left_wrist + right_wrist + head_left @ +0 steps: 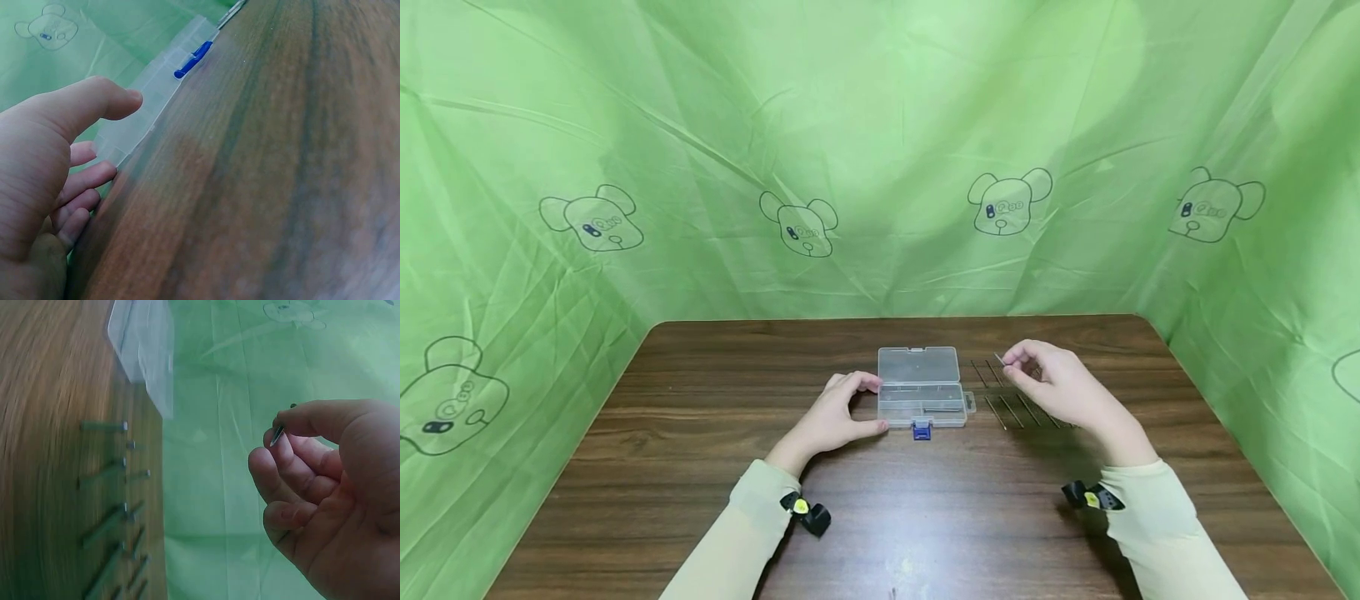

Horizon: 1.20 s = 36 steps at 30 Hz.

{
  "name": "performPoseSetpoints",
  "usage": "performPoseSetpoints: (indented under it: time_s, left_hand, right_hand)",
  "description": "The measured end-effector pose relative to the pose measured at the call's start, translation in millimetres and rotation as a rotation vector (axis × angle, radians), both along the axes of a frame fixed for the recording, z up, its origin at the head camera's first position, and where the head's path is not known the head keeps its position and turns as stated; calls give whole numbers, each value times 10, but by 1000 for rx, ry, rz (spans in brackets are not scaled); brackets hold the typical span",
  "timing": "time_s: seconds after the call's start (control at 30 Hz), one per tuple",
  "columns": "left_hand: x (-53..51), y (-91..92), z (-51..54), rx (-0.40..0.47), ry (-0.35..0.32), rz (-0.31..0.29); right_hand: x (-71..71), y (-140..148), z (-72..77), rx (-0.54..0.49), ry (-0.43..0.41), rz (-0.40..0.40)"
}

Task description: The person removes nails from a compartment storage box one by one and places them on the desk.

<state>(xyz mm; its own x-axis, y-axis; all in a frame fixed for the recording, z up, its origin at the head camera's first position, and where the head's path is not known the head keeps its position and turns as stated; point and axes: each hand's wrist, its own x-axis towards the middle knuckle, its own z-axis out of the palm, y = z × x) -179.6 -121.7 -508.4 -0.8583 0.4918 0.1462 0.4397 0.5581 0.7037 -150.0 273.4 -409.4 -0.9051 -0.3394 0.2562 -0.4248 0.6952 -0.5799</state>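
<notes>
A clear plastic storage box (901,412) with inner compartments sits on the table, its lid (917,365) raised at the back and a blue latch (922,431) at the front. Something thin and metallic lies in a right-hand compartment. My left hand (838,417) holds the box by its left end, thumb at the front corner and fingers along the side. Above the table to the right, my right hand (1054,379) pinches a metal nail (279,432) between thumb and fingertips. Below that hand lie several nails (103,525) in two rows, partly hidden by it in the head view.
The brown wooden table (700,467) ends at a green fabric backdrop (895,275), which also stands along both sides. A clear hanging tab (970,402) sticks out from the box's right side, close to the nails.
</notes>
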Motion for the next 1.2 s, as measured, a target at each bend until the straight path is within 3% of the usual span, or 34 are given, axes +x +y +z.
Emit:
performPoseSetpoints:
  time_s: [0.3, 0.5, 0.77, 1.2]
  left_hand:
    - [12, 7, 13, -7, -23, -1]
    - [3, 25, 3, -8, -25, -4]
    - [5, 16, 0, -1, -12, 4]
    - [-2, -4, -18, -2, -8, 9]
  right_hand:
    - [129, 515, 43, 56, -93, -106]
    - [103, 828, -85, 94, -197, -143]
    - [80, 1081, -312, -8, -371, -76]
    - [58, 1238, -546, -46, -454, -42]
